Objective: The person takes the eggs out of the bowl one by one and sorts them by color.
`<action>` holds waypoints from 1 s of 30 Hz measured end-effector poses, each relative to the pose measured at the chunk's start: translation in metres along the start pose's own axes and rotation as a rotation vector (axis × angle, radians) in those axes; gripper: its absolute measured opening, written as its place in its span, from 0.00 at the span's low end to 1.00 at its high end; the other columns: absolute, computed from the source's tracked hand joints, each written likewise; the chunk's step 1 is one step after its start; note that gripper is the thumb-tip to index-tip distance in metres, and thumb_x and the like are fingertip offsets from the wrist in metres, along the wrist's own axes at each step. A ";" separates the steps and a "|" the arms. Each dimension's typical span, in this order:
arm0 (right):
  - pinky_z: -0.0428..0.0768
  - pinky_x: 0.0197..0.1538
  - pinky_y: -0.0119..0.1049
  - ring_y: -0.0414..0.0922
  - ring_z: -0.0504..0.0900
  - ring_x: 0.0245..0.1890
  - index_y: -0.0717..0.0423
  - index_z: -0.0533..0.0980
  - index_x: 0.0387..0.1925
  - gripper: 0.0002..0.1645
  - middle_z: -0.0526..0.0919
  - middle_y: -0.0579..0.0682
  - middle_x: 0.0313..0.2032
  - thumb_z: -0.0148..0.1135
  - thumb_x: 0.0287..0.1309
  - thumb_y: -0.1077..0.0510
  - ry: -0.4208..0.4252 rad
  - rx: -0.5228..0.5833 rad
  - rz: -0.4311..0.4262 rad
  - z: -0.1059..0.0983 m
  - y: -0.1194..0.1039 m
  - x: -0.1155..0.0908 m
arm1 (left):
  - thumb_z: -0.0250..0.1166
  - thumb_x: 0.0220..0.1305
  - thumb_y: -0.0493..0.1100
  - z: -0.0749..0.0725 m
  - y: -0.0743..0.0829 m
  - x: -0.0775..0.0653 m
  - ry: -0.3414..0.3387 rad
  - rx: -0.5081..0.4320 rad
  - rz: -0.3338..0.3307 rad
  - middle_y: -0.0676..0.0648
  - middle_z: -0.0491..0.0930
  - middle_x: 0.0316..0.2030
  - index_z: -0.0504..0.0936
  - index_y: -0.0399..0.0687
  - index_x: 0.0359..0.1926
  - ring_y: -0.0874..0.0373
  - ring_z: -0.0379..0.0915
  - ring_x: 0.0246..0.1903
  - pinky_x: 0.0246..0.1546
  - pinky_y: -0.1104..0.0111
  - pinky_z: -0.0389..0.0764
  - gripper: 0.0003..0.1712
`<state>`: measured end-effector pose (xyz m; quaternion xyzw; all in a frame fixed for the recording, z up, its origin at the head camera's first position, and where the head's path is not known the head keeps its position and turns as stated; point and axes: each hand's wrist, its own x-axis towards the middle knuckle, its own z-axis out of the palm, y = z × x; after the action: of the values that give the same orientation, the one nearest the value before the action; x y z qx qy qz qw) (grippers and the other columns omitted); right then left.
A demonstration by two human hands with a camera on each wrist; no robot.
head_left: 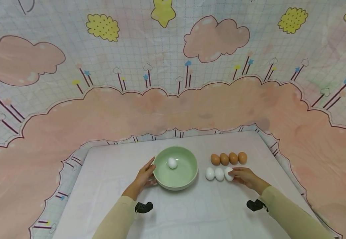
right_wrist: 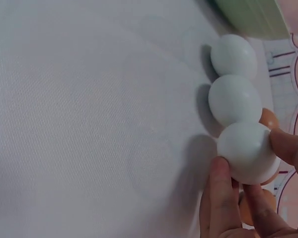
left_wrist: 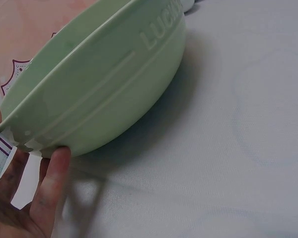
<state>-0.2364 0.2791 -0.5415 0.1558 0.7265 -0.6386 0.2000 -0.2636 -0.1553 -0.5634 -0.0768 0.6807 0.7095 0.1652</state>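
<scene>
A light green bowl (head_left: 175, 184) with raised lettering stands on the table, and one white egg (head_left: 172, 163) lies inside it. My left hand (head_left: 144, 176) touches the bowl's left side with spread, fairly straight fingers. In the left wrist view, fingertips (left_wrist: 59, 154) press against its outer wall. To the bowl's right, my right hand (head_left: 247, 178) pinches a white egg (right_wrist: 247, 152) between thumb and fingers, at the right end of a short row. Two more white eggs (head_left: 210, 174) lie beside it. Whether the pinched egg still touches the table is hidden.
A row of several brown eggs (head_left: 224, 159) lies just behind the white ones. A white cloth covers the table (head_left: 184, 212). Behind and around it hangs a patterned curtain (head_left: 173, 113). Small black devices (head_left: 144, 207) are strapped at both wrists.
</scene>
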 end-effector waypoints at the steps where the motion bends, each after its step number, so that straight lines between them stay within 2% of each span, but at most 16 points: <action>1: 0.79 0.41 0.35 0.43 0.78 0.35 0.76 0.62 0.56 0.36 0.75 0.57 0.45 0.64 0.50 0.61 0.005 -0.001 0.004 0.000 0.001 0.000 | 0.53 0.64 0.53 0.000 0.000 0.000 0.001 0.001 -0.001 0.41 0.53 0.64 0.57 0.70 0.66 0.39 0.61 0.56 0.39 0.56 0.79 0.29; 9: 0.79 0.36 0.32 0.42 0.78 0.32 0.74 0.66 0.53 0.33 0.78 0.50 0.37 0.65 0.48 0.60 0.038 -0.019 0.021 -0.001 0.003 0.004 | 0.54 0.63 0.54 0.000 0.000 0.000 0.004 0.004 -0.004 0.41 0.52 0.65 0.58 0.71 0.65 0.38 0.61 0.56 0.38 0.57 0.79 0.30; 21: 0.80 0.37 0.34 0.42 0.79 0.31 0.77 0.64 0.53 0.36 0.78 0.56 0.39 0.67 0.47 0.60 0.087 -0.077 -0.002 -0.002 0.009 0.008 | 0.52 0.65 0.52 0.000 -0.001 0.000 0.002 0.001 -0.003 0.40 0.48 0.66 0.57 0.71 0.66 0.38 0.60 0.56 0.39 0.56 0.79 0.28; 30: 0.80 0.41 0.38 0.46 0.78 0.34 0.76 0.64 0.54 0.36 0.78 0.56 0.39 0.66 0.48 0.57 0.072 -0.091 0.021 -0.003 0.005 0.005 | 0.50 0.67 0.48 0.002 0.011 -0.009 -0.033 -0.021 -0.017 0.38 0.46 0.67 0.54 0.65 0.67 0.36 0.57 0.57 0.41 0.53 0.78 0.29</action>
<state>-0.2388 0.2827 -0.5481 0.1770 0.7598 -0.5968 0.1876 -0.2588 -0.1545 -0.5502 -0.0726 0.6699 0.7163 0.1815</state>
